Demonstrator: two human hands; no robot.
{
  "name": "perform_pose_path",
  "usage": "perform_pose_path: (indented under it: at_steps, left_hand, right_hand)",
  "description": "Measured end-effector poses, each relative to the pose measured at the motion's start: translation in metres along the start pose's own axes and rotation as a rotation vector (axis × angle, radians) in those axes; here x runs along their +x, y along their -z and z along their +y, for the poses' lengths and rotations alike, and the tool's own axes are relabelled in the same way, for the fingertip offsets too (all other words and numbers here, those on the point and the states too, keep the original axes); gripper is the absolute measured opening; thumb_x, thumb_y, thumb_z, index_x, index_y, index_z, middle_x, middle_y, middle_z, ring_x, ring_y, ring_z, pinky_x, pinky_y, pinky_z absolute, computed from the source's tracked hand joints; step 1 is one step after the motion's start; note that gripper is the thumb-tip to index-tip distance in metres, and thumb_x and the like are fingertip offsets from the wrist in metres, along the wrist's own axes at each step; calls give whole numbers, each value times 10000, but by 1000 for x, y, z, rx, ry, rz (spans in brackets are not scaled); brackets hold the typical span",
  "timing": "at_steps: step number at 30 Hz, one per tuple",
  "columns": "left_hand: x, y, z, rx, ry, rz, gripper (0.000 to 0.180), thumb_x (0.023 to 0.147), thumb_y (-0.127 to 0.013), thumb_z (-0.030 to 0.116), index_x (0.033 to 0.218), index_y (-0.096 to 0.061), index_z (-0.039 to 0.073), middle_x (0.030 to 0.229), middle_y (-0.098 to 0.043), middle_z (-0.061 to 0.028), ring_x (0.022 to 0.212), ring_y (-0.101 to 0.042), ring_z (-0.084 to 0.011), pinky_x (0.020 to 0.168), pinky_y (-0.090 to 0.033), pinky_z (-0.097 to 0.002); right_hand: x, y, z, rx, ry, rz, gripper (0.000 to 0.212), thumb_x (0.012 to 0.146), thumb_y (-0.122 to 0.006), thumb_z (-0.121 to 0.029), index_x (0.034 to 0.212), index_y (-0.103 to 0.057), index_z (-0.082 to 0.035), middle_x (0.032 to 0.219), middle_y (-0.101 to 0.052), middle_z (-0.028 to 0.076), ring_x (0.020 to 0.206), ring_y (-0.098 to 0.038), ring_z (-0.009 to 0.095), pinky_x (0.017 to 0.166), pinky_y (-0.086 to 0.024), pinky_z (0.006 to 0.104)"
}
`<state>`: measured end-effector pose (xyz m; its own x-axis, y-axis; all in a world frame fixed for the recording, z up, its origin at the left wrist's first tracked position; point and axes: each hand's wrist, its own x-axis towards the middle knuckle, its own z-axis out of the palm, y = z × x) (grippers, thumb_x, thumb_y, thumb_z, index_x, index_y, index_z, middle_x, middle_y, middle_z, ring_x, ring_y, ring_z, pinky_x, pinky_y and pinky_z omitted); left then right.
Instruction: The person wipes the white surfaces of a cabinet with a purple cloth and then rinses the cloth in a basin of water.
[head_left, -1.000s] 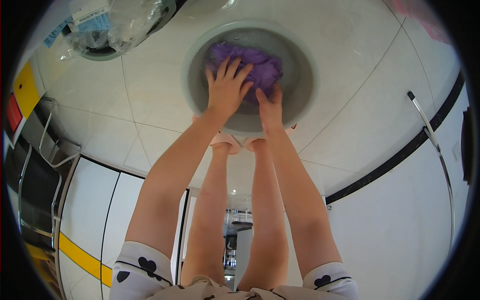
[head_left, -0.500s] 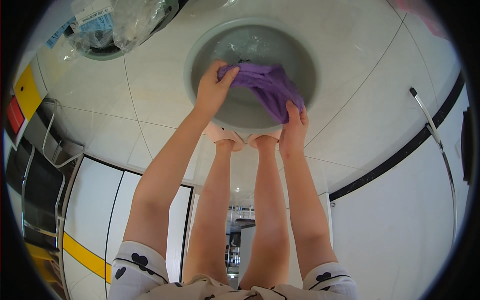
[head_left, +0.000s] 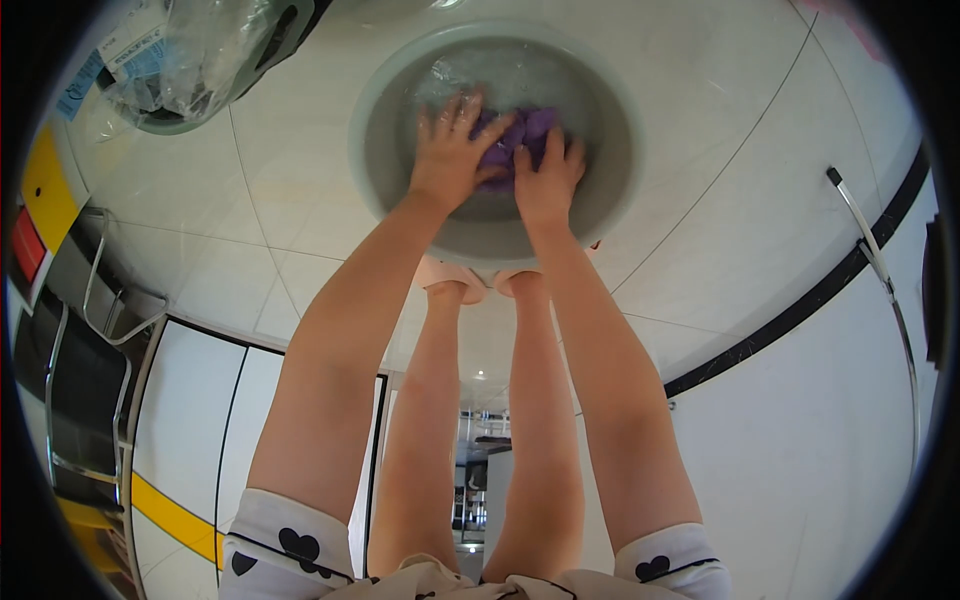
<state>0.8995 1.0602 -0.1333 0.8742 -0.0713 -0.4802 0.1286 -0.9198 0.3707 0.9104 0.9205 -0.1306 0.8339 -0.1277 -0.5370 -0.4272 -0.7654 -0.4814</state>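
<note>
A purple cloth (head_left: 538,124) lies bunched in the water of a round grey-green basin (head_left: 614,165) on the floor. My left hand (head_left: 448,158) is over the cloth's left side, fingers spread and pressing down at the water. Against its right side rests my right hand (head_left: 547,187), with the fingers apart and the thumb touching the cloth. Parts of the cloth are hidden beneath both hands. Bubbles and ripples show toward the far side of the basin.
A bin (head_left: 285,45) with clear plastic wrapping stands at the far left. Beside the left edge is a black chair (head_left: 88,395) with metal legs. A metal bar (head_left: 870,250) stands at the right. My feet are in pale pink slippers (head_left: 455,277) by the basin's near rim.
Both hands have lowered the purple cloth from above the basin into the water and come closer together. The cloth went from stretched between them to bunched, and the fingers have spread.
</note>
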Motion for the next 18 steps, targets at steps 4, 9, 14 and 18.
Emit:
perform_pose_path:
  at_steps: [4,9,14,18]
  left_hand:
    - [2,-12,9,-269,276,172,712,709,-747,216,1334,-404,222,1406,-297,-151,1218,-382,-381,980,-353,-499]
    - [-4,-12,38,-1272,529,158,386,758,-726,107,1103,-555,72,968,-560,-134,895,-562,-219,842,-450,-306]
    - [-39,59,71,-1185,362,-120,246,765,-731,186,915,-602,41,775,-549,-94,701,-526,-233,684,-461,-296]
    - [-48,68,79,-856,104,-2,209,822,-678,213,771,-565,45,732,-540,-67,620,-519,-197,549,-413,-311]
  right_hand:
    - [13,-7,-4,66,-215,85,507,829,-611,-227,1275,-447,-52,1169,-463,226,1085,-465,408,918,-399,475]
    - [14,-6,-23,1026,-535,-57,514,845,-647,-344,1243,-481,-65,1099,-538,125,992,-549,282,862,-451,405]
    - [13,26,-32,1547,-949,-626,341,861,-620,-403,1045,-567,-120,900,-591,39,800,-582,200,707,-490,349]
    - [5,14,-34,1494,-932,-671,280,896,-576,-383,1007,-567,-127,813,-568,31,714,-573,178,617,-475,308]
